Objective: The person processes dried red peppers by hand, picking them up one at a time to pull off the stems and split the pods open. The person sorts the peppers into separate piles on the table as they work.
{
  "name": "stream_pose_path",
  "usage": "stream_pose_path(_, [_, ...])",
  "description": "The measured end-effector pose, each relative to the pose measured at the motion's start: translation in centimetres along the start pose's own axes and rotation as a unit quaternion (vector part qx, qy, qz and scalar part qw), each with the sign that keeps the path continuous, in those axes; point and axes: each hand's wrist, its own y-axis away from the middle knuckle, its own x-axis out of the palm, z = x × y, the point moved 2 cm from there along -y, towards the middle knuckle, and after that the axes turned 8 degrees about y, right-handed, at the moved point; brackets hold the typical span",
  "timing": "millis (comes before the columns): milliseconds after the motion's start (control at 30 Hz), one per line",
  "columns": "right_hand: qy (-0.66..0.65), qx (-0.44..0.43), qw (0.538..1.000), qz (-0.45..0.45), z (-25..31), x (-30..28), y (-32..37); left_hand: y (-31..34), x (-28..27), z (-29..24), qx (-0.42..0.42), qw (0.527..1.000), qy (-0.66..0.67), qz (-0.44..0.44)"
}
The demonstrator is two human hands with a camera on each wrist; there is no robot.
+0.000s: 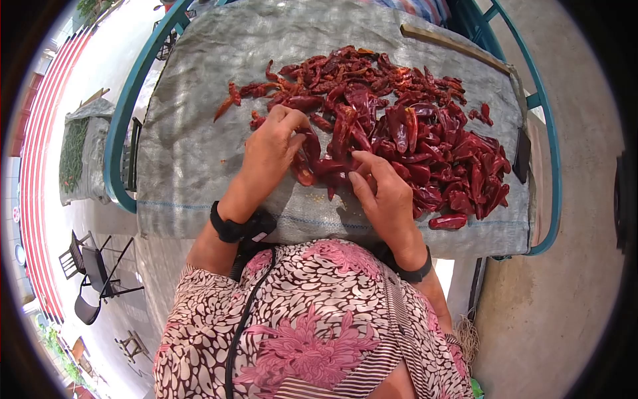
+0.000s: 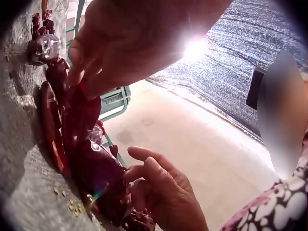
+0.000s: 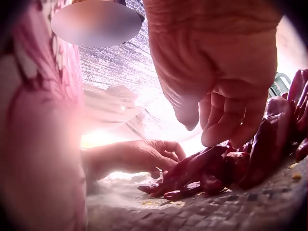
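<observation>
Long, glossy dark-red pepper (image 1: 312,144) at the near left edge of a heap, pinched by one hand.
The person's bare left hand (image 1: 269,147) closes narrowly on it, thumb against fingertips; the bare right hand (image 1: 391,198) stands nearby with thumb and forefinger parted, gripping nothing. Under everything lies a grey woven-plastic sheet (image 1: 193,153), and the loose heap of wrinkled dark-red peppers (image 1: 458,159) spreads away to the right. The step in hand looks like picking through peppers singly; the next move seems to call for drawing this one free of its neighbours. Its long axis appears to run from the left fingertips towards the person; which end bears the stem cannot be told.
</observation>
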Motion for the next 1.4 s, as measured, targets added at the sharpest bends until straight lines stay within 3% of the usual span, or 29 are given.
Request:
stream_pose_path(100, [0.022,-0.038,0.999,0.014,0.5,0.0,-0.2,0.5,-1.1,-1.9,-0.005,0.998,0.059,0.027])
stream_pose_path(200, [0.036,-0.054,0.997,0.04,1.2,-0.1,-0.4,1.7,-1.1,-3.7,-0.027,0.978,0.204,0.033])
stream_pose_path(267, [0.032,-0.085,0.995,0.035,0.6,0.8,-0.1,2.2,-0.4,-3.7,-0.021,0.982,0.184,0.042])
stream_pose_path(400, [0.09,-0.019,0.994,0.054,-0.1,1.3,0.1,2.2,-0.5,-3.3,-0.062,0.975,0.214,0.019])
stream_pose_path(500, [0.072,0.04,0.997,-0.001,0.0,0.7,-0.1,1.8,-1.5,0.1,-0.062,0.99,-0.095,-0.089])
stream_pose_path(600, [0.018,0.059,0.997,-0.052,-0.1,0.4,-0.2,1.7,-1.7,2.7,-0.07,0.971,-0.184,-0.137])
stream_pose_path(700, [-0.037,0.064,0.996,-0.054,0.1,0.3,-0.2,1.8,-2.2,3.3,-0.088,0.979,-0.173,-0.055])
stream_pose_path(900, [-0.01,-0.023,0.999,-0.021,0.4,0.6,-0.1,1.3,-2.9,0.9,-0.093,0.994,-0.016,-0.048])
stream_pose_path(1000, [-0.011,-0.056,0.998,0.033,1.0,0.4,-0.2,1.8,-2.4,-2.0,-0.031,0.997,0.069,-0.026])
stream_pose_path(1100, [-0.006,-0.082,0.996,0.035,0.7,0.9,-0.1,2.2,-1.0,-3.6,-0.056,0.971,0.232,0.031])
stream_pose_path(1200, [0.007,-0.064,0.998,0.006,0.3,1.1,0.2,1.6,-0.3,-4.1,-0.185,0.909,0.368,0.06])
stream_pose_path(1300, [-0.007,0.002,1.0,0.002,0.2,0.5,0.0,-0.1,-0.7,-2.1,-0.056,0.995,0.079,0.005])
stream_pose_path(1400, [-0.035,0.032,0.998,-0.04,0.1,0.5,0.1,-1.2,0.0,0.8,-0.013,0.995,-0.088,-0.054])
